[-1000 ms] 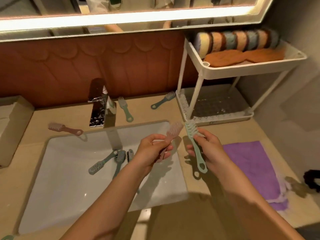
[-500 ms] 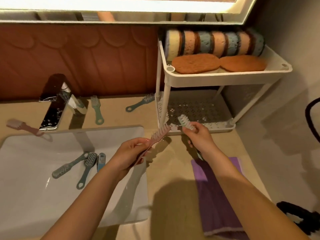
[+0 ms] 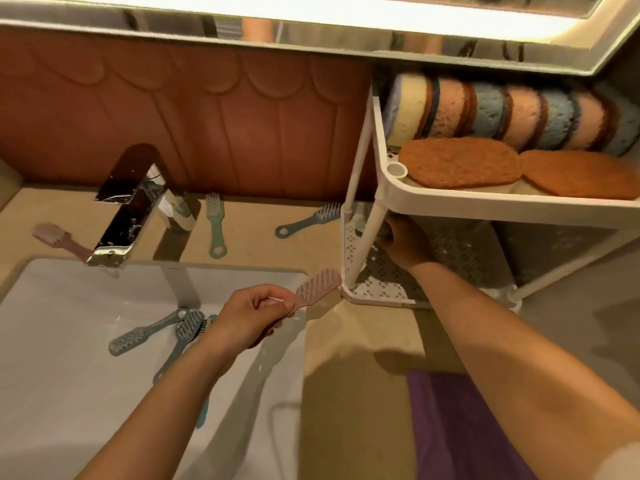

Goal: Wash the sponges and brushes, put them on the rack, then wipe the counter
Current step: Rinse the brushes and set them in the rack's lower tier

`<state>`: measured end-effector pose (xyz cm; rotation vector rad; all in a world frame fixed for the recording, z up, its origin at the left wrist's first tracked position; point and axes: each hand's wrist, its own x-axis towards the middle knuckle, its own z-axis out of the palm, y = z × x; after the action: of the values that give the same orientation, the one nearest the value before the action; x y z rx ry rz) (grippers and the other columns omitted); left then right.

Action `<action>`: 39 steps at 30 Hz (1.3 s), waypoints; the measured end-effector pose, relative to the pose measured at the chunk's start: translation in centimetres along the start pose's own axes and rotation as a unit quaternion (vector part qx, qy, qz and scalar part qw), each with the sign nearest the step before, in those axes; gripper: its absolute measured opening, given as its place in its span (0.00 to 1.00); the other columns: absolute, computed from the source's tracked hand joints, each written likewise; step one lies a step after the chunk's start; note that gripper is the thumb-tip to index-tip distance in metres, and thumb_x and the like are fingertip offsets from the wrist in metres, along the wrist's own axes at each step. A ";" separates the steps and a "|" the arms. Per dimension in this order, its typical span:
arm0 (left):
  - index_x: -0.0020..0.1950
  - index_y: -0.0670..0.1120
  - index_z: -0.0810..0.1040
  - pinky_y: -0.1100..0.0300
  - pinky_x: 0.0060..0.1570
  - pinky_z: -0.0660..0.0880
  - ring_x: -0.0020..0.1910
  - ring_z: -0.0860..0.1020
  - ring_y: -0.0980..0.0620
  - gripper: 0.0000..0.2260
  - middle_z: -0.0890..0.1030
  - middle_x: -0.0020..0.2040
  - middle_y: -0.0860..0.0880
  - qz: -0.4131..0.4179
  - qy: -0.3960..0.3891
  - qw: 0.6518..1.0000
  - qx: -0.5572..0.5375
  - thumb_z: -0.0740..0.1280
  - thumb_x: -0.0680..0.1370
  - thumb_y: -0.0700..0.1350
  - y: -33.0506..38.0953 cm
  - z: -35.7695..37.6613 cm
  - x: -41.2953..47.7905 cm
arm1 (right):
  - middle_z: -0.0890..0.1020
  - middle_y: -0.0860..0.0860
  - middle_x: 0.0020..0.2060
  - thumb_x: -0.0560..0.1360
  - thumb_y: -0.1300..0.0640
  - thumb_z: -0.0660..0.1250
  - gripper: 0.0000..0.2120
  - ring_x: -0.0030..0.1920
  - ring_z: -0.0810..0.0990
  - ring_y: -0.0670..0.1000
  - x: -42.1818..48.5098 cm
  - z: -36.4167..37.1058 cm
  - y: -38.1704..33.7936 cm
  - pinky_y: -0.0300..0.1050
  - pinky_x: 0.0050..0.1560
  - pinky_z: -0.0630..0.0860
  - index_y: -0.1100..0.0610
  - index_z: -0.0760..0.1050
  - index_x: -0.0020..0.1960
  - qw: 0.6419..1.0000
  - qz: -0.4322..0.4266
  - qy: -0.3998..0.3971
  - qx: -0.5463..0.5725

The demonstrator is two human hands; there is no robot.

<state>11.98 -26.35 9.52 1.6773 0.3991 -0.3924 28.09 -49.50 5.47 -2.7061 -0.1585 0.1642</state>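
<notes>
Reaching under the rack's upper shelf, the right hand rests over the lower tray; whether it grips anything cannot be told. The left hand pinches a pink brush above the sink, where grey brushes lie.

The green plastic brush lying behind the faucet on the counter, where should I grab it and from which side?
Grip the green plastic brush by its thin handle near the ring end, coming from above on the sink side. It lies flat with its bristle head toward the wall, so the handle points at you, clear of the chrome faucet.
</notes>
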 end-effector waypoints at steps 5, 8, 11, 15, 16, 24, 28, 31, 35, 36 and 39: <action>0.49 0.39 0.81 0.70 0.27 0.67 0.24 0.70 0.59 0.05 0.79 0.28 0.52 0.004 0.004 0.999 -0.042 0.66 0.76 0.38 -0.5 0.2 0.5 | 0.69 0.61 0.69 0.79 0.58 0.60 0.22 0.69 0.67 0.63 1.3 0.2 0.0 0.56 0.67 0.65 0.59 0.62 0.72 0.998 -0.001 -0.028 -0.056; 0.50 0.37 0.80 0.70 0.27 0.67 0.24 0.70 0.59 0.06 0.79 0.29 0.51 0.001 0.000 0.998 -0.065 0.66 0.76 0.37 -0.7 0.3 0.6 | 0.62 0.60 0.73 0.80 0.57 0.57 0.24 0.72 0.61 0.62 2.0 0.1 -0.5 0.55 0.70 0.59 0.59 0.58 0.74 0.997 0.019 -0.027 -0.076; 0.50 0.36 0.79 0.69 0.27 0.66 0.24 0.69 0.59 0.07 0.79 0.29 0.52 0.001 -0.003 0.997 -0.077 0.66 0.76 0.38 -0.9 0.5 0.5 | 0.64 0.60 0.72 0.80 0.55 0.57 0.21 0.71 0.62 0.63 2.4 0.4 -0.6 0.57 0.70 0.60 0.59 0.61 0.72 0.997 0.042 -0.004 -0.063; 0.51 0.36 0.79 0.69 0.27 0.65 0.24 0.69 0.59 0.07 0.78 0.28 0.52 0.004 -0.006 0.997 -0.080 0.66 0.76 0.38 -1.0 0.7 0.1 | 0.71 0.63 0.67 0.79 0.59 0.59 0.18 0.68 0.67 0.65 1.9 1.2 -0.6 0.61 0.66 0.65 0.62 0.67 0.68 0.995 0.057 0.055 -0.058; 0.51 0.36 0.79 0.68 0.28 0.65 0.24 0.69 0.59 0.07 0.78 0.29 0.52 0.004 -0.007 0.997 -0.079 0.67 0.76 0.38 -0.9 0.7 -0.1 | 0.74 0.64 0.63 0.78 0.60 0.60 0.17 0.65 0.70 0.65 1.7 1.3 -0.5 0.61 0.64 0.67 0.63 0.70 0.65 0.995 0.048 0.077 -0.046; 0.50 0.40 0.80 0.61 0.32 0.62 0.29 0.67 0.53 0.06 0.75 0.32 0.47 0.015 -0.035 0.998 -0.056 0.66 0.76 0.40 -0.5 1.6 -1.2 | 0.79 0.52 0.42 0.76 0.62 0.65 0.08 0.43 0.77 0.51 -7.9 -0.6 -3.1 0.44 0.43 0.73 0.61 0.76 0.54 0.922 0.126 0.099 0.352; 0.48 0.41 0.78 0.67 0.27 0.64 0.25 0.70 0.58 0.03 0.77 0.26 0.55 0.027 -0.043 0.996 -0.076 0.64 0.77 0.38 -0.4 2.8 -1.9 | 0.80 0.53 0.38 0.78 0.61 0.62 0.03 0.39 0.78 0.50 -14.1 -0.2 -5.6 0.48 0.43 0.75 0.57 0.74 0.49 0.850 0.137 0.005 0.509; 0.44 0.45 0.77 0.66 0.27 0.62 0.24 0.70 0.57 0.04 0.77 0.25 0.54 0.030 -0.027 0.994 -0.099 0.65 0.77 0.38 -0.3 4.1 -2.4 | 0.82 0.57 0.43 0.77 0.62 0.63 0.03 0.41 0.80 0.52 -16.2 1.1 -7.0 0.46 0.43 0.76 0.54 0.71 0.48 0.808 0.147 -0.007 0.571; 0.47 0.41 0.76 0.70 0.23 0.66 0.24 0.72 0.60 0.01 0.76 0.28 0.51 0.055 -0.007 0.996 -0.070 0.66 0.76 0.38 -0.5 5.7 -2.6 | 0.82 0.56 0.43 0.76 0.64 0.65 0.10 0.44 0.81 0.52 -17.0 1.8 -7.7 0.43 0.46 0.77 0.50 0.71 0.50 0.790 0.157 0.046 0.590; 0.48 0.41 0.76 0.70 0.25 0.68 0.26 0.74 0.59 0.03 0.77 0.30 0.49 0.058 -0.011 0.996 -0.060 0.67 0.76 0.39 -0.5 6.0 -2.6 | 0.83 0.55 0.44 0.76 0.63 0.65 0.11 0.46 0.82 0.53 -17.0 1.8 -7.8 0.46 0.50 0.77 0.48 0.72 0.51 0.794 0.160 0.050 0.585; 0.44 0.43 0.75 0.70 0.29 0.70 0.26 0.74 0.63 0.02 0.76 0.26 0.54 0.087 -0.014 0.996 -0.021 0.68 0.75 0.39 -0.5 6.7 -2.4 | 0.83 0.55 0.47 0.77 0.61 0.65 0.10 0.49 0.82 0.56 -16.9 2.0 -7.2 0.53 0.54 0.77 0.46 0.73 0.52 0.800 0.167 0.061 0.573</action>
<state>9.40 -32.97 9.35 1.6502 0.2362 -0.2763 10.53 -44.48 8.26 -1.4831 0.3612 0.1230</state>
